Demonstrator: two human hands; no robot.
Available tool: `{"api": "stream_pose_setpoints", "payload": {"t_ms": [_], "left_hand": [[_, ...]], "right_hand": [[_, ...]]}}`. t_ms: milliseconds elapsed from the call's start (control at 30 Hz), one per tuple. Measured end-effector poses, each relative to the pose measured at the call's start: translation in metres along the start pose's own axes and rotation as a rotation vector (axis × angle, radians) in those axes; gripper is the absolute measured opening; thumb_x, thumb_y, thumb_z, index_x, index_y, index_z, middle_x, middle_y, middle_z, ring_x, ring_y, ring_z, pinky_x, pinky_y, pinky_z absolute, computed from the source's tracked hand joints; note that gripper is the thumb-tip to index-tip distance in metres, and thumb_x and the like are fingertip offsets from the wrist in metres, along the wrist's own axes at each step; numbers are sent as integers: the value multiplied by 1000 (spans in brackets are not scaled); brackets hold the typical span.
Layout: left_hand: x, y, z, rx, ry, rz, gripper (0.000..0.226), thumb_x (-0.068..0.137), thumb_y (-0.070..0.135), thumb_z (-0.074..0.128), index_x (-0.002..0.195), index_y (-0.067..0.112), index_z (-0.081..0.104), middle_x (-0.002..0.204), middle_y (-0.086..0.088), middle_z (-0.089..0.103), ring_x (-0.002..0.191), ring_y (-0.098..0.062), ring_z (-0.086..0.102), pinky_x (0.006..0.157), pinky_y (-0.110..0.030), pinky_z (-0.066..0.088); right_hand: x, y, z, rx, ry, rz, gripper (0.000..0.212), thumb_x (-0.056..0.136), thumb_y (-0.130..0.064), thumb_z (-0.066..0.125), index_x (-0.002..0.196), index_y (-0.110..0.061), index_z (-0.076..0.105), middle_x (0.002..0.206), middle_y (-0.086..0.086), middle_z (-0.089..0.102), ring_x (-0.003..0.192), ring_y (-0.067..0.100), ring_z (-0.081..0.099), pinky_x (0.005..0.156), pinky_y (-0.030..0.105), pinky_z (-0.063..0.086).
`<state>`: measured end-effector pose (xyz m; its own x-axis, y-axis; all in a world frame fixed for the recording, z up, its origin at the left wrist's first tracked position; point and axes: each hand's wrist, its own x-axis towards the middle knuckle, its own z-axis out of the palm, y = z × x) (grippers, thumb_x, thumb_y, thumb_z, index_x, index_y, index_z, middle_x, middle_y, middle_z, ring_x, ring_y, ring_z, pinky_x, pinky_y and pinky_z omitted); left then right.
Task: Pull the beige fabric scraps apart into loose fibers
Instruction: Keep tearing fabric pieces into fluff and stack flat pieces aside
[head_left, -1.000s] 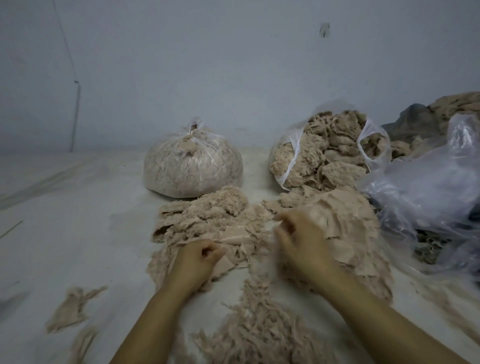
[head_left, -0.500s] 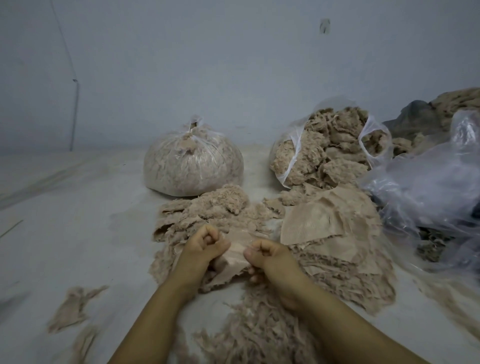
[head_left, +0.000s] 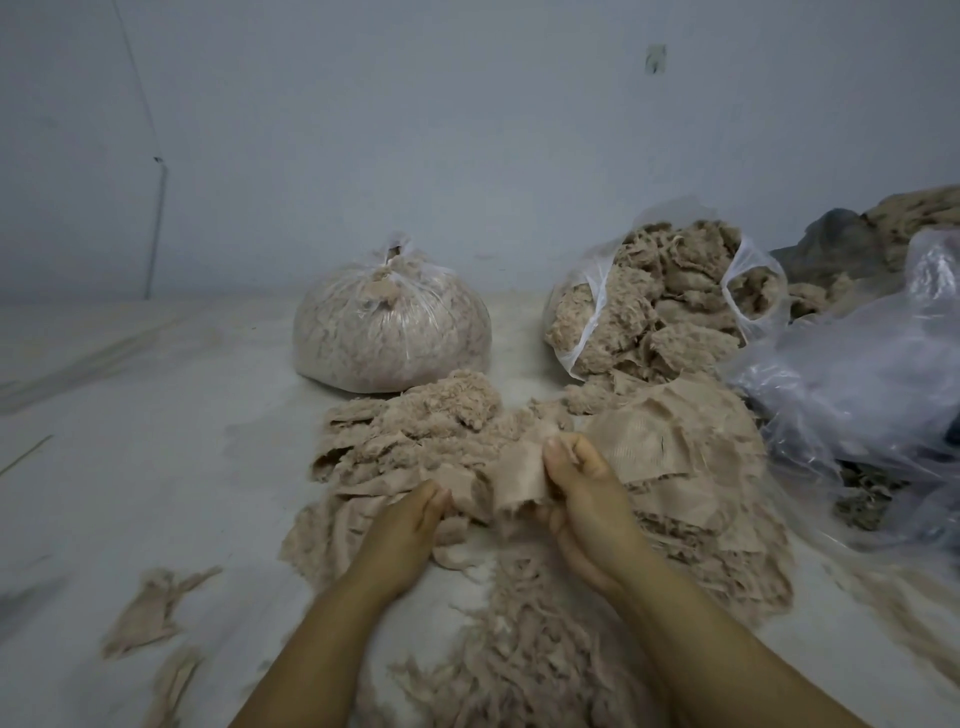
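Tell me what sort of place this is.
Probably a bare workroom or storeroom for hand-processing textile waste: a tied bag of fibers and an open bag of scraps stand against a plain wall, and both hands pull a fabric scrap apart.

Tied bag (head_left: 392, 332) left of open bag (head_left: 665, 312); scrap pile (head_left: 675, 457) before both.

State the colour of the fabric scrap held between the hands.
Plain beige fabric scrap, best seen in the head view.
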<state>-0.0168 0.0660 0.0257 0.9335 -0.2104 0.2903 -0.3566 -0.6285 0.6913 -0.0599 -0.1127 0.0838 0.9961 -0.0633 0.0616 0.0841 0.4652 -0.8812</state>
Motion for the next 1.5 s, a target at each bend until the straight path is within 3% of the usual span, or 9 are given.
{"api": "stream_pose_setpoints", "payload": {"t_ms": [167, 233, 367, 567, 733, 833, 1133, 1333, 1500], "left_hand": [[1, 27, 1, -517, 182, -130, 28, 90, 48, 46, 87, 27, 64, 87, 6, 71, 84, -9, 66, 72, -18, 47], [1, 36, -1, -859, 21, -235, 50, 81, 61, 43, 106, 22, 62, 103, -1, 73, 98, -14, 67, 80, -26, 51], [-8, 45, -5, -1092, -262, -315, 39, 82, 30, 63, 111, 3, 67, 109, -21, 68, 95, -27, 68, 76, -34, 56], [-4, 48, -11, -1200, -68, -399, 30, 79, 21, 64, 102, 0, 64, 85, -20, 70, 71, -26, 67, 56, -31, 57], [-3, 46, -17, -1188, -18, -320, 24, 81, 27, 64, 95, 9, 67, 86, -15, 71, 75, -24, 69, 58, -31, 55], [-6, 51, -10, -1017, -79, -228, 29, 79, 33, 66, 96, 10, 68, 90, -16, 71, 77, -24, 69, 60, -29, 54], [-5, 45, -8, -1042, -241, -460, 58, 81, 53, 56, 107, 3, 69, 106, -20, 70, 98, -33, 67, 78, -43, 56], [-9, 50, -3, -900, -218, -312, 29, 76, 31, 70, 92, 7, 73, 90, -15, 72, 76, -25, 68, 66, -32, 55], [-5, 54, 2, -747, 77, -334, 32, 82, 30, 66, 61, 8, 56, 48, 0, 48, 40, -8, 41, 43, -17, 37]], "right_hand": [[-3, -6, -5, -77, -127, 141, 9, 99, -8, 44, 96, -2, 50, 70, 7, 62, 59, 13, 60, 51, 25, 53], [-6, -1, -3, -79, -164, 164, 8, 97, -6, 47, 97, -3, 55, 69, 6, 64, 58, 14, 60, 53, 28, 51], [-8, 8, -2, -235, -153, 107, 12, 94, -14, 58, 89, -5, 62, 74, 9, 65, 64, 17, 60, 58, 27, 50], [-2, 10, -12, -433, 84, -9, 30, 101, -21, 46, 74, -9, 53, 45, 1, 52, 34, 9, 43, 33, 19, 33], [-5, 14, -15, -455, 36, 111, 44, 97, -42, 46, 81, -5, 63, 50, 2, 58, 40, 12, 53, 40, 20, 42], [-9, 18, -5, -284, -132, 249, 48, 83, -57, 59, 96, -12, 71, 79, 5, 72, 70, 19, 71, 60, 30, 55], [-3, 22, 0, -348, 145, 14, 7, 93, -16, 60, 97, -10, 60, 87, 8, 67, 77, 21, 62, 77, 45, 54], [-2, 18, -4, -440, 108, 3, 36, 86, -33, 69, 85, 3, 65, 75, 8, 66, 68, 21, 61, 65, 32, 49], [15, -1, -12, -654, 288, -263, 28, 88, -28, 65, 65, -12, 64, 57, -9, 60, 52, 5, 51, 52, 22, 40]]}}
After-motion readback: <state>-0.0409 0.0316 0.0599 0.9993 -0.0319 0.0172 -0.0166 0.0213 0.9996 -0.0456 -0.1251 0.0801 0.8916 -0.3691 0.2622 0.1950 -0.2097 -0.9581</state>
